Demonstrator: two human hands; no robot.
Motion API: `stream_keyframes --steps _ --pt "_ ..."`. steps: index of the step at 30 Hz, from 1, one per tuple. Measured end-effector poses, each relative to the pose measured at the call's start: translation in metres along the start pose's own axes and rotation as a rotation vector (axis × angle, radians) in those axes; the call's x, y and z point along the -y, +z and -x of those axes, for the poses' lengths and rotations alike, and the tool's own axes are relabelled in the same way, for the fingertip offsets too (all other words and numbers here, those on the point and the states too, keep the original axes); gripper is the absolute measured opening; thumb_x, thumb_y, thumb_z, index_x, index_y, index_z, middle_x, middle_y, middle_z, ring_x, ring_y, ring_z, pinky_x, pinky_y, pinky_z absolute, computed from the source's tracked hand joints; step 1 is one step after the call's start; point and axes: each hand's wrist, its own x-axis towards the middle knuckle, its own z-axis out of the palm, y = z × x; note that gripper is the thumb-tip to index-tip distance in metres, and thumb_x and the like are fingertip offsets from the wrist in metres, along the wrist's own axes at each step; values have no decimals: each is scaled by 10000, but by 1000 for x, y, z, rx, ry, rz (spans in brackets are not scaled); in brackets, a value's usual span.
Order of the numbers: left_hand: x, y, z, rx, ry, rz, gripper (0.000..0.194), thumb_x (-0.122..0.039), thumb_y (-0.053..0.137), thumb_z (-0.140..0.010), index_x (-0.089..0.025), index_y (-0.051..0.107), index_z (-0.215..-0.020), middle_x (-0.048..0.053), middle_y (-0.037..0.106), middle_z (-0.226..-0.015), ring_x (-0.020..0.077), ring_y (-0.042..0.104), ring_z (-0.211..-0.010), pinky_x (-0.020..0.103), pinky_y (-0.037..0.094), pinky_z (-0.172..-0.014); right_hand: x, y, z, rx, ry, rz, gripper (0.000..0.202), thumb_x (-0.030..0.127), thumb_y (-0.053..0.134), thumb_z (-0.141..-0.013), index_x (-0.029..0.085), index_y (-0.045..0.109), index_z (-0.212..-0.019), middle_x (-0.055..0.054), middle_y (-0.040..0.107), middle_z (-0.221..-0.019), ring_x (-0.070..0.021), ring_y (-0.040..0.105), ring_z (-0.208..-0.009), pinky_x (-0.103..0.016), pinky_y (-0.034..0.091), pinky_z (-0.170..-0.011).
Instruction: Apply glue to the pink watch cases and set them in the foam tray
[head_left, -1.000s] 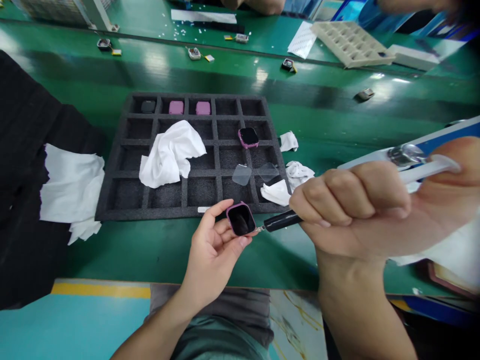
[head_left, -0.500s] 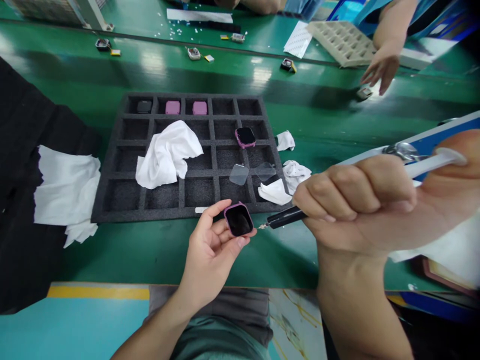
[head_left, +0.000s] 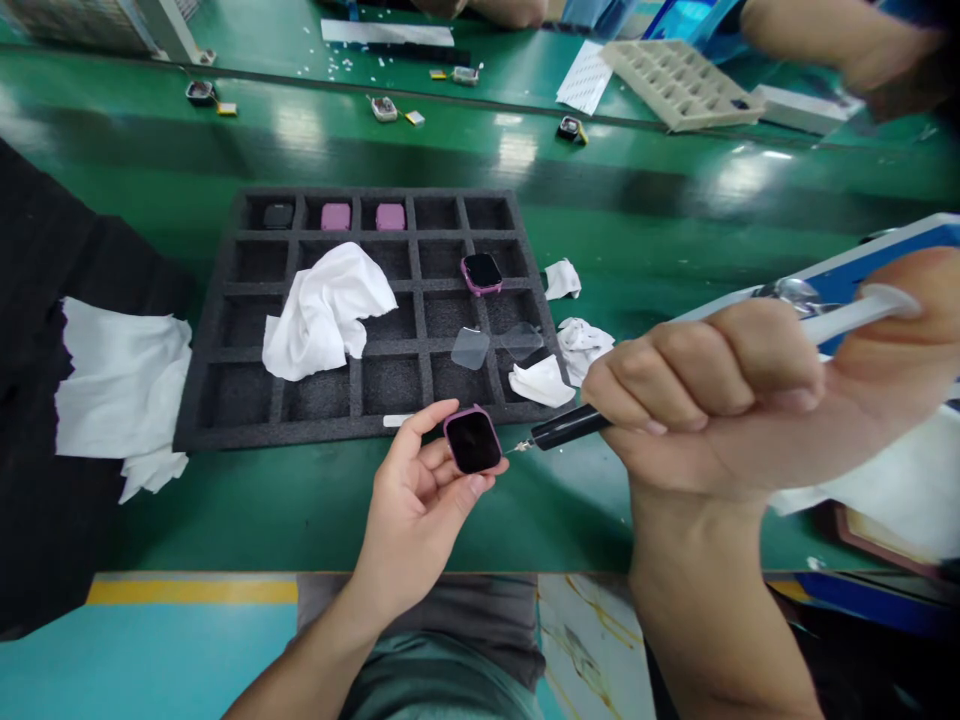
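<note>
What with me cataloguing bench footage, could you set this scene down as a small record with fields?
Left hand: left hand holds a purple-framed watch, dark screen showing
Right hand: right hand is closed around a black-barrelled tool, thumb at its white end
Tool tip: near the watch's right edge; contact unclear
Tray: black foam tray with compartments
Tray's back row: dark case, two purple cases
Tray's right side: second purple-framed watch
Cloth: large white cloth draped over compartments
</note>
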Motion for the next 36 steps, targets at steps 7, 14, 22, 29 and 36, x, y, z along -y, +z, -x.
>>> stream_keyframes --steps 7,14,22,29,36 --pt "1 1 -1 39 -32 -40 499 -96 746 -887 -220 530 -1320 39 805 -1082 152 792 -959 248 608 -881 -11 -24 0 0 -316 -65 669 748 627 -830 256 368 -457 81 255 -335 -110 257 -246 -328 314 -311" --pt "5 1 1 80 -21 -109 452 -95 716 -910 -229 548 -1308 32 804 -1085 147 783 -976 248 599 -898 -15 -2 -10 -43 -294 -20 723 711 552 -918 244 281 -437 83 190 -323 -98 234 -256 -302 259 -321" --pt "5 0 0 103 -18 -147 447 -82 678 -927 -233 539 -1324 35 800 -1102 150 776 -997 257 594 -910 -20 6 -13 -49 -269 -5 725 713 504 -932 240 250 -445 81 168 -322 -97 225 -251 -299 223 -325" --pt "5 0 1 110 -20 -159 451 -85 676 -928 -234 538 -1331 39 798 -1111 156 772 -1011 264 593 -917 -19 7 -13 -6 -230 -15 705 668 515 -947 238 247 -457 83 183 -345 -83 238 -275 -284 271 -327" --pt "5 0 1 105 -26 -156 459 -78 678 -922 -227 539 -1334 43 796 -1097 156 769 -1003 267 595 -916 -20 7 -13 -24 -234 -8 699 666 511 -944 230 265 -455 84 173 -341 -74 225 -277 -282 272 -328"
